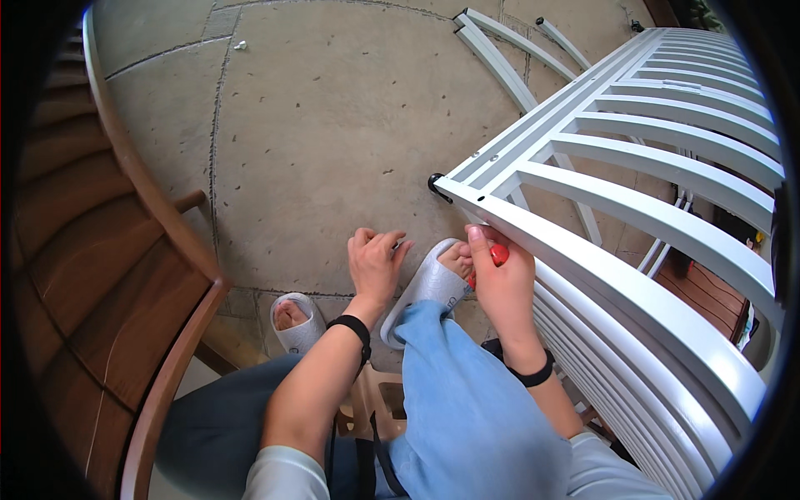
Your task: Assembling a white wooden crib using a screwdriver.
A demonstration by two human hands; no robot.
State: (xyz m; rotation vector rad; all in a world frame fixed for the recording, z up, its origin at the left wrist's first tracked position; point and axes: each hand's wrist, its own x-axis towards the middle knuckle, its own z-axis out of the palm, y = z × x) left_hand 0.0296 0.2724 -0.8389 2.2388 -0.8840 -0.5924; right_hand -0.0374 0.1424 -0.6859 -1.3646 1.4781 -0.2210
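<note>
My right hand (pixel 505 287) is closed around a red-handled tool (pixel 499 254), whose rounded end pokes out beside my thumb; the rest of it is mostly hidden. That hand is right by the edge of a white slatted metal frame (pixel 600 250), below its near corner. A black strap or cap (pixel 439 188) is at that corner, and a dark hole shows in the rail. To the left, my left hand (pixel 377 260) hangs over the floor with its fingers curled toward the thumb. A tiny dark thing seems to be between them, too small to name.
A brown wooden slatted bench (pixel 125 250) curves along the left. White metal legs (pixel 500 71) with black ends reach across the stone floor (pixel 317 125) at the far right. A small white piece (pixel 241 45) lies far left. My slippered feet (pixel 421 283) are below my hands.
</note>
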